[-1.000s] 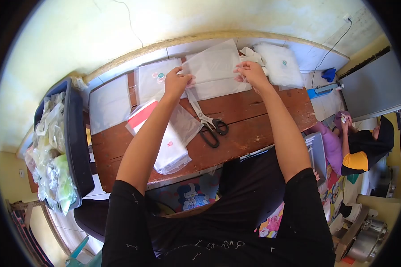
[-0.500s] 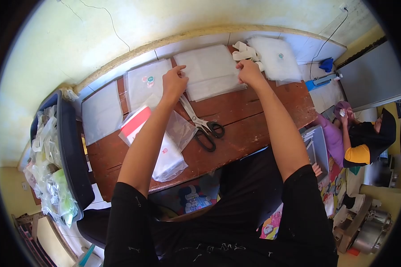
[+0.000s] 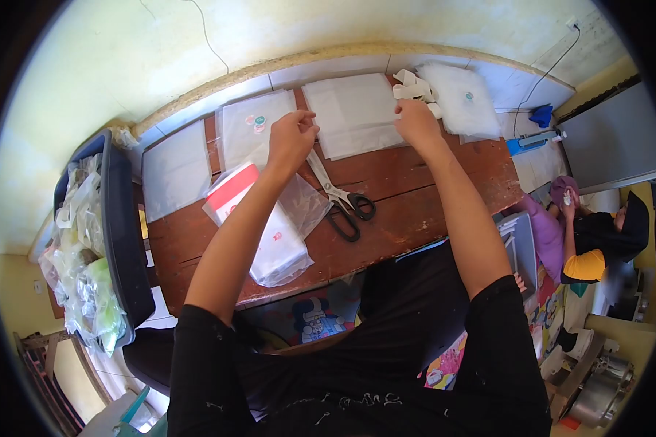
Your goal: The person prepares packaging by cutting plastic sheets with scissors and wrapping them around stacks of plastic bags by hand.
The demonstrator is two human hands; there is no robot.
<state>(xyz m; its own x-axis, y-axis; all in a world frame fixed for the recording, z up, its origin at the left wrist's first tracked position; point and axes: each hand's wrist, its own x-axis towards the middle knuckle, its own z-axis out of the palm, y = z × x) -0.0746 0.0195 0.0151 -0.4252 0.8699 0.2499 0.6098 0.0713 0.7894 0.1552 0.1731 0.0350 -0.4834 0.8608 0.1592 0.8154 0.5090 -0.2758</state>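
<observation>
A stack of clear plastic bags (image 3: 357,115) lies flat on the brown wooden table (image 3: 386,218). At its left edge is my left hand (image 3: 293,137), fingers bent together; whether they pinch the film is too small to tell. My right hand (image 3: 417,122) is at the stack's right edge with curled fingers, and its fingertips are partly hidden. Scissors (image 3: 339,200) with black handles lie below the stack. A white packet with a red band (image 3: 277,240) rests partly under my left forearm. Round stickers (image 3: 255,122) sit on another bag stack (image 3: 233,138).
A dark bin (image 3: 116,240) full of plastic packets stands at the left. More flat bags (image 3: 175,171) lie at the table's left end. White strips (image 3: 414,87) and a thick bag pile (image 3: 459,102) are at the back right. A seated person (image 3: 598,229) is beside a grey crate (image 3: 517,247).
The sheet that was raised between my hands a second ago now lies flat on the stack. My hands remain near its two sides, and the camera view has shifted slightly.
</observation>
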